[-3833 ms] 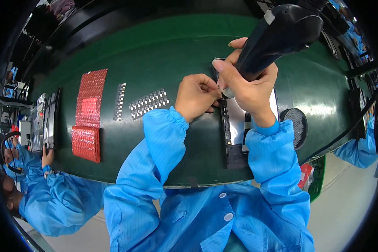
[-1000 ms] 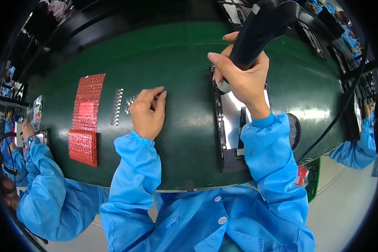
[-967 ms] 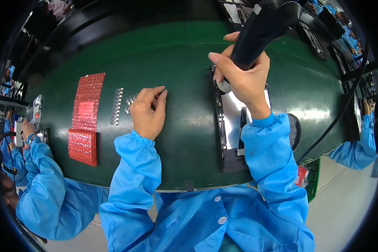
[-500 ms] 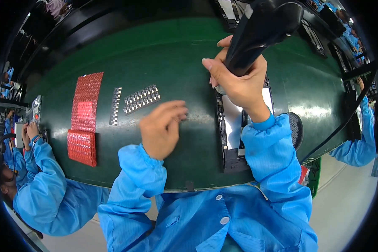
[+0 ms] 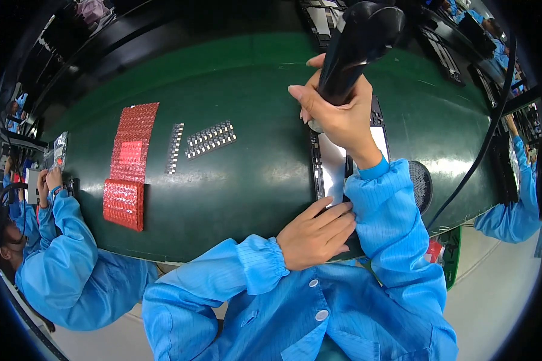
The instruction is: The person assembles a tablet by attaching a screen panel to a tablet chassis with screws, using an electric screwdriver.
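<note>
My right hand (image 5: 340,117) is wrapped round a thick black handheld tool (image 5: 358,51) whose exact kind I cannot make out. It is held above the far part of a flat black-framed device (image 5: 316,174) with a shiny silvery panel (image 5: 333,162). A small round greyish part shows below the fingers. Flat on the near end of the same device lies my left hand (image 5: 319,234), fingers stretched out and holding nothing. Both sleeves and the right forearm hide much of the device's near right side.
Left on the green table (image 5: 253,174) are strips of small black-and-white labels (image 5: 211,139) and red bubble-wrap pouches (image 5: 123,201). A round black mesh item (image 5: 421,186) sits right of my forearm, near a black cable (image 5: 482,153). A co-worker (image 5: 60,259) works at the left.
My left hand has moved right and nearer, from over the table onto the device's near end. The right hand keeps the black tool over the device; its top has shifted slightly left.
</note>
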Motion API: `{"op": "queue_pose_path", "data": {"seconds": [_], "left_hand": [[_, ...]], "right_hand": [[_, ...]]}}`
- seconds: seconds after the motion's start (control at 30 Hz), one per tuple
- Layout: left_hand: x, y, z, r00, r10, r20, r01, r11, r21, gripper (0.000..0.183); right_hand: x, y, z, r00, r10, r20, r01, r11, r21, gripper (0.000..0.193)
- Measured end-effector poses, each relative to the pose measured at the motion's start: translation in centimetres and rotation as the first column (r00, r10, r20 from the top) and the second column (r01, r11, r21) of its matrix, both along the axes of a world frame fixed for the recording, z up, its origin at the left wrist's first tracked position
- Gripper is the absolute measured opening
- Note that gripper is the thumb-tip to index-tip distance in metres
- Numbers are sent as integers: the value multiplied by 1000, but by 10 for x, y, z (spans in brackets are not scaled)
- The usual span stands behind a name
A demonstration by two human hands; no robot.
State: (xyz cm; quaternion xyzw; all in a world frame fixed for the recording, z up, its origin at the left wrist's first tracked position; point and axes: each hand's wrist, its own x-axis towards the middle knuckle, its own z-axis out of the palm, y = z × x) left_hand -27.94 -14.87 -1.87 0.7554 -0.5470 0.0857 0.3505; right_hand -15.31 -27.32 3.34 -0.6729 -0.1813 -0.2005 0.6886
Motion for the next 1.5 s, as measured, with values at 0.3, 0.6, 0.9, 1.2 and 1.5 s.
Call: {"op": "queue_pose_path", "data": {"seconds": [0.3,0.6,0.9,1.2,1.5], "left_hand": [[-7,-13,-14,990,110,88,-113,993,37,45],[18,18,4,929,348,121,-362,924,125,44],[166,40,26,676,707,208,-724,587,361,25],[287,17,25,626,633,456,-778,462,426,19],[324,-99,14,702,393,594,-703,515,490,31]], "right_hand": [[1,1,-3,999,-44,24,44,999,-13,33],[-48,-61,23,993,105,55,-116,956,270,42],[-89,-76,34,972,40,-229,-4,988,155,55],[-91,-71,13,948,102,-302,-50,983,175,41],[-97,-77,0,960,16,-280,23,990,136,25]]}}
